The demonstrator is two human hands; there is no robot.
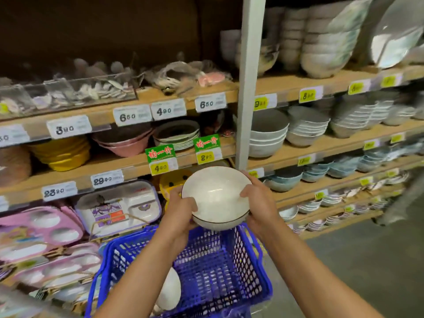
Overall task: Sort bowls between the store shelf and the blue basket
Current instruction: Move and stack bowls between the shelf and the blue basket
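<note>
At the far left, pink plastic trays [39, 228] with moulded hollows lean under the wooden shelf [128, 166], and glossy yellow bowls [64, 154] sit stacked a level higher. Lower down stands the blue basket [250, 267], its walls an open plastic mesh; a smooth white bowl [171, 292] lies inside, partly hidden by the left forearm. Above the basket, the left hand [181, 214] clasps the left rim of the white bowls [216, 196] (two nested, it seems, with dark-edged rims, though blur makes the count uncertain). The right hand [257, 203] grips their right side. Behind them rises a pale upright post [249, 76], then stacks of round grey bowls [268, 136].
</note>
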